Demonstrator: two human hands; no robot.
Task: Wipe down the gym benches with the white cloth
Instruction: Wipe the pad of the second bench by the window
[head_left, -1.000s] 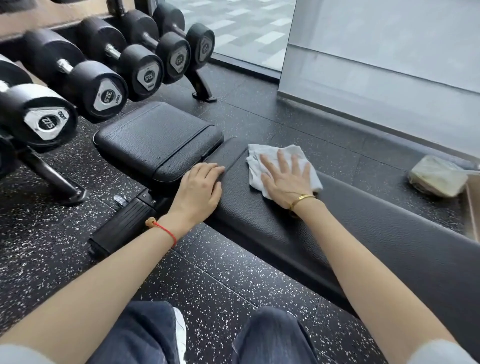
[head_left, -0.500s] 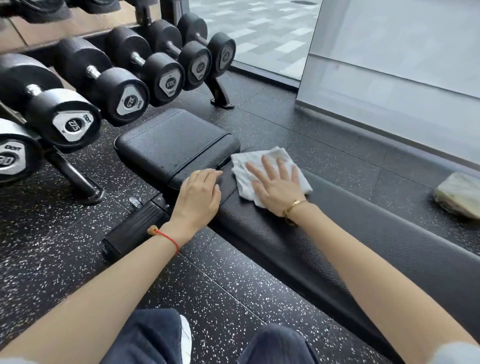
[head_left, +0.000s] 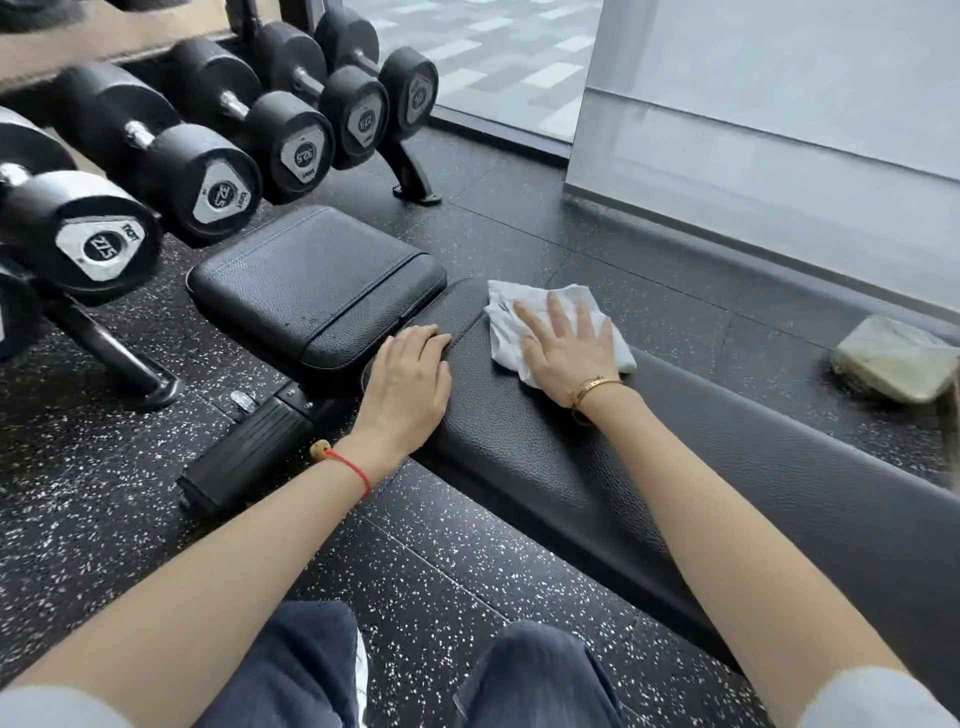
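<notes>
My right hand (head_left: 563, 347) lay flat on the white cloth (head_left: 524, 332), fingers straight and spread, pressing it onto the long black pad of the bench (head_left: 545, 457) near that pad's end; the cloth was crumpled, one corner sticking out past my fingertips toward the floor (head_left: 597, 234). My left hand (head_left: 408, 382) rested on the same end of the pad, just beside the gap to the seat pad (head_left: 311, 283), its fingers loosely bent over the edge and gripping nothing; the two hands were near each other but apart. A gold bangle (head_left: 595, 392) sat on my right wrist; a red cord (head_left: 348, 462) on my left. The seat pad lay to the left of the cloth — well short of touching it. Behind it stood the rack (head_left: 410, 174) with its row of black dumbbells (head_left: 208, 166), their end caps facing me. On the floor beyond the bench, by the wall, lay a pale folded rag (head_left: 891, 358) — well apart from my cloth. My knees, in dark trousers (head_left: 291, 670), showed at the bottom edge.
</notes>
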